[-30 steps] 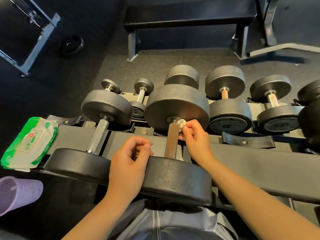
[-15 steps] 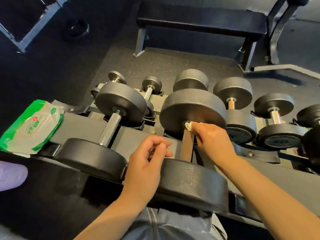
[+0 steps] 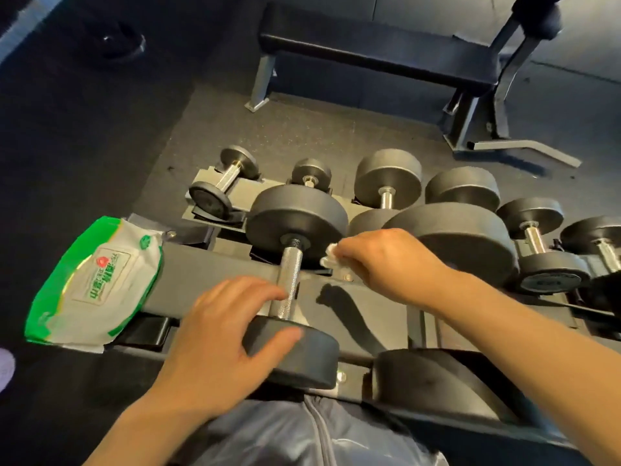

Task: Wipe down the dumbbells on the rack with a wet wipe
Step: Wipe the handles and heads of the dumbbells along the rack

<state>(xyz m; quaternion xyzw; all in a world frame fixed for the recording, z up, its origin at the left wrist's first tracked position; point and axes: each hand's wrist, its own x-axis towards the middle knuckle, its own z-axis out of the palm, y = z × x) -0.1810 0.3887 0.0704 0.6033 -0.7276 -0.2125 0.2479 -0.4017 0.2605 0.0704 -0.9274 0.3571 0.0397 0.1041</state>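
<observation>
A black dumbbell with a knurled silver handle (image 3: 288,284) lies on the top tier of the dark rack (image 3: 215,264), right in front of me. My left hand (image 3: 218,344) rests with spread fingers on its near head (image 3: 302,361), thumb over the top. My right hand (image 3: 386,260) pinches a crumpled white wet wipe (image 3: 331,255) just right of the handle, close to the far head (image 3: 299,216). A bigger dumbbell (image 3: 467,243) sits to the right, partly behind my right forearm.
A green and white pack of wet wipes (image 3: 97,284) lies on the rack's left end. Several smaller dumbbells (image 3: 386,183) fill the lower tier beyond. A black bench (image 3: 386,58) stands on the dark floor behind. A purple thing (image 3: 5,368) shows at the left edge.
My right hand with the wipe left the big dumbbell's handle and moved left to the neighbouring dumbbell. My left hand opened and shifted onto that dumbbell's near head. The view swung left.
</observation>
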